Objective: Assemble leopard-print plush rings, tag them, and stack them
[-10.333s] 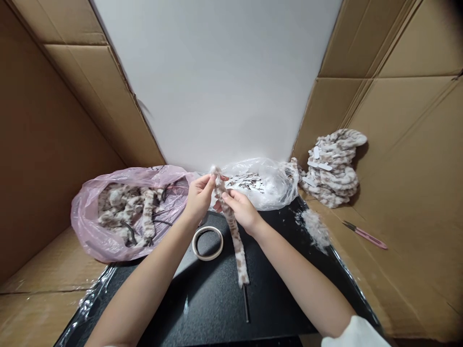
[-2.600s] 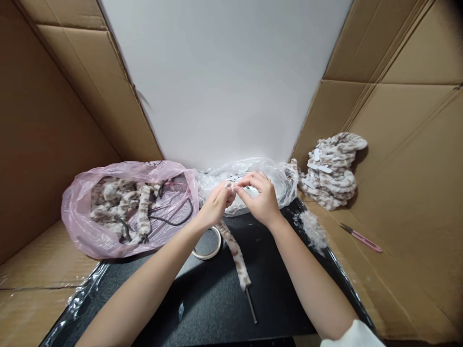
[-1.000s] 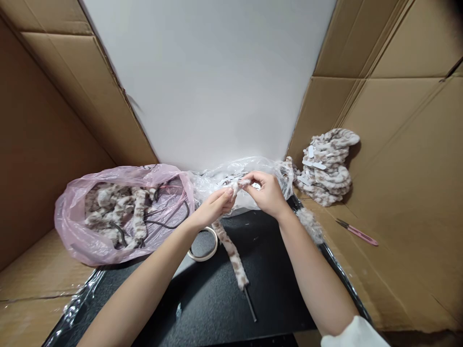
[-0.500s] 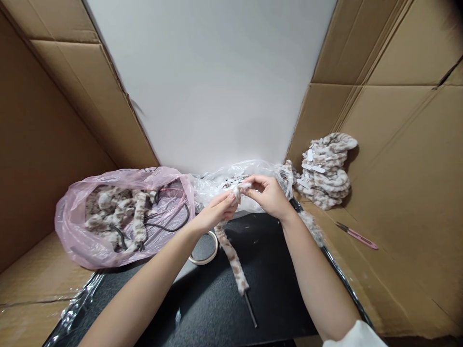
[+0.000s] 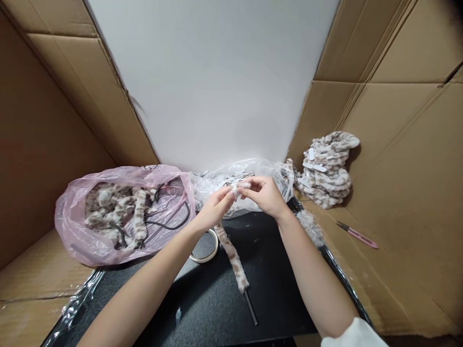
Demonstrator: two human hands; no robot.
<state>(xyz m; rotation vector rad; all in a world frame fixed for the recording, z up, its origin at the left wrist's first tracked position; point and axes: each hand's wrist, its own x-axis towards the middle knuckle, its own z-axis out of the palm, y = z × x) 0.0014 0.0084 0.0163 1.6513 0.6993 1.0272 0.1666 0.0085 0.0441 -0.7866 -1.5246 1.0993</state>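
Observation:
Both my hands meet above the far edge of the black work surface, pinching one end of a furry white and brown strip [image 5: 231, 253]. My left hand [image 5: 218, 205] has its fingers closed round the strip just below its tip. With thumb and forefinger my right hand [image 5: 265, 194] grips the white fluffy end. The rest of the strip hangs below my left hand onto the surface, and a thin dark rod [image 5: 251, 307] sticks out of its near end. Beside it, partly behind my left forearm, lies a roll of tape [image 5: 213, 251].
A pink plastic bag [image 5: 72, 231] at left holds furry pieces and dark cords. Behind my hands lies a clear plastic bag [image 5: 260, 168]. Furry strips with white tags [image 5: 331, 180] are heaped at right, near pink thread snips [image 5: 358, 235]. Cardboard walls [image 5: 408, 159] stand on both sides.
My left hand has shifted slightly, and its fingers now sit closer to my right fingertips at the strip's white end. The strip and rod lie almost as before.

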